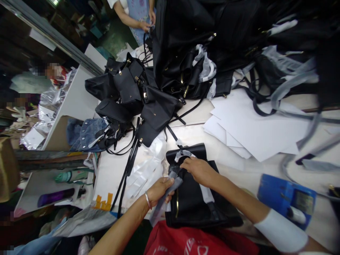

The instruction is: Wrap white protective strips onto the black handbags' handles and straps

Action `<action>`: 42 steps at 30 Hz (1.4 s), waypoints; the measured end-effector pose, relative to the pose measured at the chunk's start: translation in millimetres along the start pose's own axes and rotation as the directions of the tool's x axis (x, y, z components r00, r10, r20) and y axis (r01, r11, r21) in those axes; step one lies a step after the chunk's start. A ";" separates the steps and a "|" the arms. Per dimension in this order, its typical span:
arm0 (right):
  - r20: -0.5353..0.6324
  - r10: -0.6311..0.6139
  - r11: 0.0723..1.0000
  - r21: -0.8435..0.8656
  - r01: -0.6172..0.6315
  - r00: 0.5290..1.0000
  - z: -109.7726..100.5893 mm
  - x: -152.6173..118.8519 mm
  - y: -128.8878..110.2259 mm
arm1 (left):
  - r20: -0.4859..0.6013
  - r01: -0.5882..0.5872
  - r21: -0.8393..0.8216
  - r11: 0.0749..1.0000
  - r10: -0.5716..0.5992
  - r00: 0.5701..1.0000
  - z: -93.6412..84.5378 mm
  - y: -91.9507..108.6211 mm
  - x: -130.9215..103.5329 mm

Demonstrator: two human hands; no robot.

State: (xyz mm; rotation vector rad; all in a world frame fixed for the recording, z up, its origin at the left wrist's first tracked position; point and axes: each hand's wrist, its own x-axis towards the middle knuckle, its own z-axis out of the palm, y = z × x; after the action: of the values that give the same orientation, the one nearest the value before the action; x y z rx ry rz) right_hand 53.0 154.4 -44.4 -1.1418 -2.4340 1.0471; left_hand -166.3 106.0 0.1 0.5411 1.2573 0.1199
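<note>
A black bag [195, 209] with a gold zipper lies on the table in front of me, its top edge pointing away. My left hand [160, 191] is closed on a strap wrapped in translucent plastic film [170, 186], at the bag's left side. At the top of the bag, the fingers of my right hand [198, 170] are curled at the carry handle [183, 153], which is wrapped in white film; its fingertips are partly hidden. Another film-wrapped strap [207, 193] runs down the bag's front below my right wrist.
Black bags [127, 85] are heaped at the far side, with a large pile at the back right. White paper sheets [255, 124] lie right of centre, white film strips [146, 170] left. A blue tray [287, 198] sits at right. A co-worker's hands [147, 24] show at the far edge.
</note>
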 end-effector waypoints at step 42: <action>-0.036 0.214 0.963 0.176 -0.204 0.976 0.5 -18.2 25.2 | -0.241 -0.058 0.177 0.982 0.101 0.965 53.8 14.4 92.4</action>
State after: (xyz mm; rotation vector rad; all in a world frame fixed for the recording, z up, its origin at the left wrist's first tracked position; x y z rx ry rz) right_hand 79.0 151.5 -61.2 -1.3709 -2.1689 1.2420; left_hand -84.0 135.9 -62.8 0.7409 1.4994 0.1533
